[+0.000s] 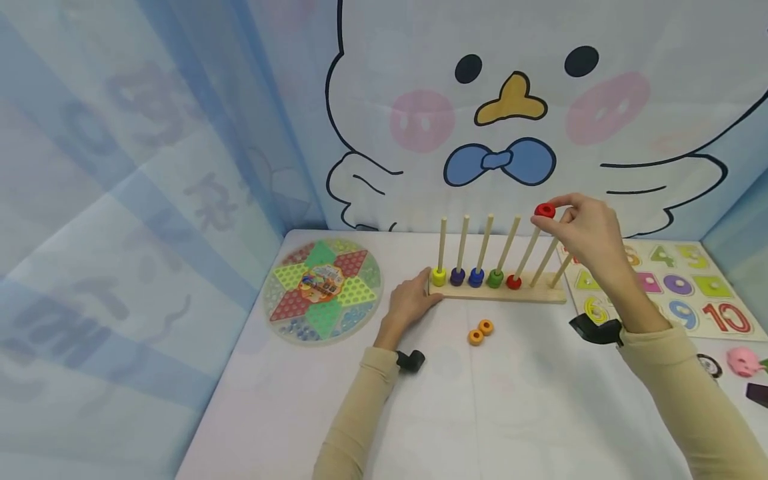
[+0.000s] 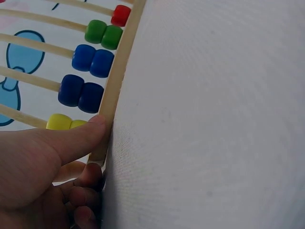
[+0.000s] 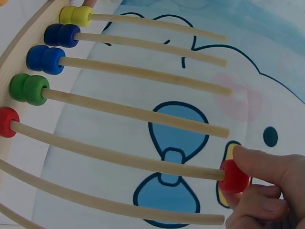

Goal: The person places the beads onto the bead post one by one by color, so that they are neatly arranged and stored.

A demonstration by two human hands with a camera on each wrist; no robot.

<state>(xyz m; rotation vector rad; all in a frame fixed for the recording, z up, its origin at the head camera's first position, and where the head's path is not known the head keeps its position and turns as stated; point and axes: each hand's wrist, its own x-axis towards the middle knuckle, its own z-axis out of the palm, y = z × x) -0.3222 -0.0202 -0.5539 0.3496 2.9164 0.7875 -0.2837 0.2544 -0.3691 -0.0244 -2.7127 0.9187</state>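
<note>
A wooden rack (image 1: pixel 504 291) with several upright pegs stands on the table. Pairs of yellow (image 1: pixel 439 277), dark blue (image 3: pixel 62 35), blue (image 3: pixel 45 59) and green beads (image 3: pixel 29 89) sit at the bases of four pegs, and one red bead (image 1: pixel 514 282) on the fifth. My right hand (image 1: pixel 591 230) pinches another red bead (image 3: pixel 235 176) at the tip of that fifth peg. With thumb and fingers my left hand (image 1: pixel 411 300) grips the rack's left end; its thumb (image 2: pixel 86 138) lies along the base beside the yellow beads.
Two orange beads (image 1: pixel 481 332) lie in front of the rack. To the left is a round star-patterned game board (image 1: pixel 323 291); to the right, a number board (image 1: pixel 672 287) lies partly behind the right arm. A pink pig toy (image 1: pixel 744 361) sits near the right edge.
</note>
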